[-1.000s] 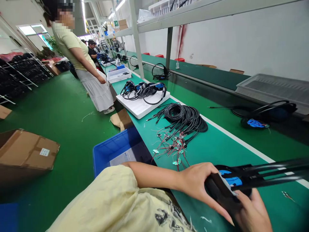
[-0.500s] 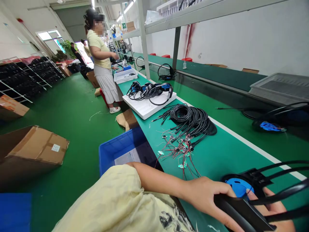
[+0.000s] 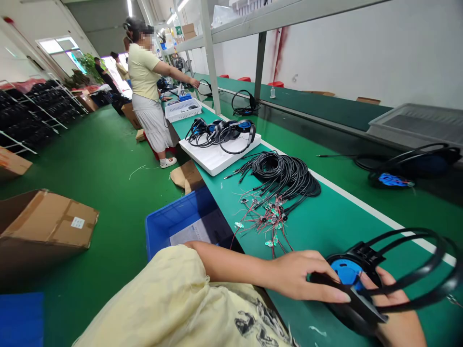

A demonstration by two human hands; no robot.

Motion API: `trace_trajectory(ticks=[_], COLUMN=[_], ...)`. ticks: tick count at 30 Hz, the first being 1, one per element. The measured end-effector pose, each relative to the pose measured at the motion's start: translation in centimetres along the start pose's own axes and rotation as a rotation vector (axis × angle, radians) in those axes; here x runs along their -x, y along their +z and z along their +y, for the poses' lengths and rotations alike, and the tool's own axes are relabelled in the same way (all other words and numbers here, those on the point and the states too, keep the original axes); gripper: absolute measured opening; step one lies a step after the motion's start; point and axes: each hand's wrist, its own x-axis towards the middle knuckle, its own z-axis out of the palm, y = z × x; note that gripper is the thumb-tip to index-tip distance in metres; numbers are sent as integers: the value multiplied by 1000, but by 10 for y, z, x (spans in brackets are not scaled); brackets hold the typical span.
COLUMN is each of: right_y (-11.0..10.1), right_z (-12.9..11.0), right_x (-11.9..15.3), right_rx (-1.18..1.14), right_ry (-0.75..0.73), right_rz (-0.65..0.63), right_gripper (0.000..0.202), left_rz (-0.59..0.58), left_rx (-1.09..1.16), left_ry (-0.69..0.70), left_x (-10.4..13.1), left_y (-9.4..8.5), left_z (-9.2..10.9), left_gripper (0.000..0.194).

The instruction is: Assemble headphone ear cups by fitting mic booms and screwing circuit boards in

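Over near end of green desk [image 3: 340, 212], headset [image 3: 367, 253] with blue disc [image 3: 345, 271]: my left hand [image 3: 304, 277] closed over black earcup [image 3: 356, 313], my right hand [image 3: 401, 313] gripping from other side. Coiled black cables [image 3: 289, 173] beyond, wired boards [image 3: 275, 214] at ends. Carton [image 3: 54, 221] label [image 3: 77, 222], paper [image 3: 191, 232] in blue bin [image 3: 155, 231]: print too small to read.

Green tabletop [image 3: 336, 214] with white stripe, black cables [image 3: 289, 173], red wires [image 3: 262, 221]; black headset [image 3: 376, 255] with blue disc, pale yellow sleeve [image 3: 152, 299]

Both hands hold a black headset [image 3: 356, 301] with blue inner parts over the green surface [image 3: 325, 217]. Nearby lies a bundle of black cables [image 3: 285, 173], beside a white tray [image 3: 217, 161] carrying more headsets [image 3: 231, 132].
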Motion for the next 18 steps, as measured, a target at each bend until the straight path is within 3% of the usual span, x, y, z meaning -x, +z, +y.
trace_trajectory(ticks=[5, 12, 15, 18], right_y=[6, 6, 6, 4], right_z=[10, 17, 12, 9], right_x=[-6, -8, -4, -3], right_rx=[-122, -159, -134, -67], right_ry=[-44, -73, -76, -74], right_rz=[-104, -100, -116, -87], right_gripper=[60, 58, 58, 62], left_rz=[-114, -219, -211, -203], left_rx=[-342, -495, -562, -507], left_ry=[-99, -185, -146, 1], left_x=[6, 2, 1, 0], left_y=[-6, -11, -12, -13], left_z=[-11, -1, 0, -4], left_gripper=[67, 82, 83, 71])
